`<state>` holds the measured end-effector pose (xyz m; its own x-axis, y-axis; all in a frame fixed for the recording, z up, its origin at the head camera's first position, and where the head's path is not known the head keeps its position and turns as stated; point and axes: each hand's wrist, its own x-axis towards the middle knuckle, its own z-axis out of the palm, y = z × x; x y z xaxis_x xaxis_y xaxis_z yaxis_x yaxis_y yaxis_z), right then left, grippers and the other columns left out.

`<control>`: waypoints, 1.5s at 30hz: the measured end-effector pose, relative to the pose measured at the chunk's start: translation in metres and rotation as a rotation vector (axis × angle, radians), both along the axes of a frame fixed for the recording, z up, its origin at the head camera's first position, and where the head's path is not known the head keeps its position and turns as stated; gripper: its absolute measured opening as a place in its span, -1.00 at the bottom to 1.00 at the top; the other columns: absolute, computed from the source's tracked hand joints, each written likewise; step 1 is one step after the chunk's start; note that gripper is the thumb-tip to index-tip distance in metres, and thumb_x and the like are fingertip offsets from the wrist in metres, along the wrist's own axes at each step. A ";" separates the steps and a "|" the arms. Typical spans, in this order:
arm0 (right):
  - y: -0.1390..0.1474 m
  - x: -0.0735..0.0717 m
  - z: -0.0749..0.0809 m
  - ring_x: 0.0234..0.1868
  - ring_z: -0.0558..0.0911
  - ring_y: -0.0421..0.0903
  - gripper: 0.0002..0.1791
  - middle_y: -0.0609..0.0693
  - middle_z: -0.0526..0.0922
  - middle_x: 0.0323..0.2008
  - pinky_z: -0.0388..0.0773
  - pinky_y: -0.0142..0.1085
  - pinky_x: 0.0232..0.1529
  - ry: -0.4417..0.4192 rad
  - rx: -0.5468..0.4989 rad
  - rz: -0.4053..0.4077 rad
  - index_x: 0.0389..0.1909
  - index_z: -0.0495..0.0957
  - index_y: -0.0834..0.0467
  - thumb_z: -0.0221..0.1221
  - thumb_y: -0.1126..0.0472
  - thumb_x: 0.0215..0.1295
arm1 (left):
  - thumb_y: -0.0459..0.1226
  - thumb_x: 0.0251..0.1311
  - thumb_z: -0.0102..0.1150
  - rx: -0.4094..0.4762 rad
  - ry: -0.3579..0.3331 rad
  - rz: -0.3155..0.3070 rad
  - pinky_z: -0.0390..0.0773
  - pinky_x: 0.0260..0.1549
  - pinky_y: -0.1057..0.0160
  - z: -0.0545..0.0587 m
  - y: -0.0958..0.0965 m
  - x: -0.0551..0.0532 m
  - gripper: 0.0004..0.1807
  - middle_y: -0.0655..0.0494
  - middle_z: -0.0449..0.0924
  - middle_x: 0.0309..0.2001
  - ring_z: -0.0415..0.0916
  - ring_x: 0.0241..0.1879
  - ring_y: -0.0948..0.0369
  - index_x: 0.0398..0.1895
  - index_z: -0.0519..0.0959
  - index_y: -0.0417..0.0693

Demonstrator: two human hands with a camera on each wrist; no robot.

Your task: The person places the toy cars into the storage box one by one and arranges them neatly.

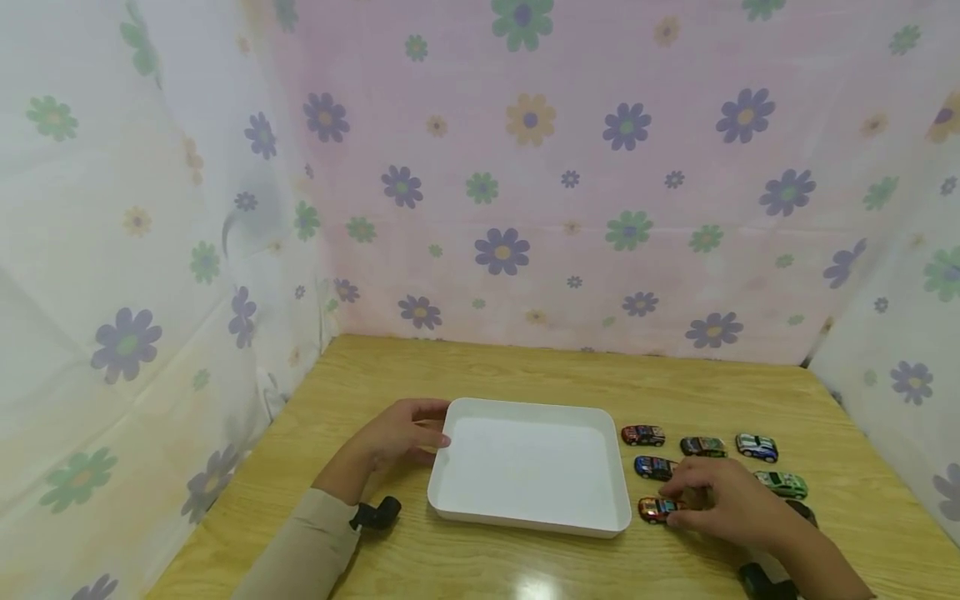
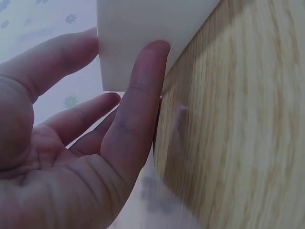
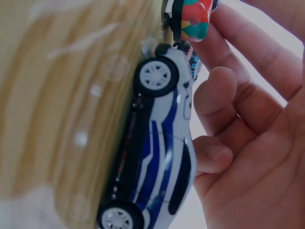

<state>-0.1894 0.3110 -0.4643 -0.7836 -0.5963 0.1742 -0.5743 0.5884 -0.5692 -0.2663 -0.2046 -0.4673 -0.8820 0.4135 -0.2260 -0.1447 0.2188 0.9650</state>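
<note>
A white rectangular tray (image 1: 528,467) lies on the table, and my left hand (image 1: 405,433) rests at its left side. In the left wrist view, outstretched fingers (image 2: 150,71) touch the tray's outer wall (image 2: 128,38). To the right of the tray, my right hand (image 1: 720,500) pinches the right end of a red and orange toy car (image 1: 654,510) between thumb and index finger. That car's colourful end (image 3: 194,21) shows at the top of the right wrist view. A white and blue toy car (image 3: 164,143) stands close beside the right hand's curled fingers.
Around the right hand stand a red toy car (image 1: 642,435), a dark one (image 1: 703,447), a blue one (image 1: 654,467), a white and blue one (image 1: 757,447) and a green one (image 1: 783,483). The wrist partly covers another dark car (image 1: 804,510). Flowered cloth (image 1: 525,183) encloses the wooden table (image 1: 480,358).
</note>
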 end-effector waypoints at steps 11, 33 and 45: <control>-0.002 -0.001 -0.002 -0.26 0.59 -0.36 -0.81 -0.35 0.69 -0.19 0.55 -0.39 -0.38 0.005 0.011 -0.005 -0.15 0.77 -0.25 0.46 -0.08 0.22 | -0.36 0.27 0.39 0.005 0.006 0.002 0.76 -0.04 -0.05 0.001 -0.003 0.005 -0.28 -0.19 0.39 0.45 0.58 0.22 -0.02 0.49 0.38 -0.16; -0.011 -0.004 0.020 -0.35 0.56 -0.37 -0.84 -0.30 0.70 -0.23 0.55 -0.38 -0.46 0.025 -0.033 -0.008 -0.15 0.77 -0.19 0.44 0.00 0.26 | -0.39 0.34 0.28 -0.006 0.047 0.054 0.78 -0.13 -0.04 0.002 -0.004 0.001 -0.27 -0.23 0.36 0.46 0.65 0.07 -0.01 0.56 0.30 -0.07; -0.027 -0.012 0.033 -0.42 0.52 -0.39 -0.82 -0.37 0.64 -0.26 0.51 -0.40 -0.48 0.108 0.026 -0.037 -0.14 0.74 -0.26 0.45 -0.08 0.25 | -0.33 0.34 0.33 0.007 0.044 0.068 0.78 -0.11 -0.04 -0.002 -0.001 -0.001 -0.28 -0.20 0.39 0.44 0.64 0.11 -0.02 0.55 0.33 0.02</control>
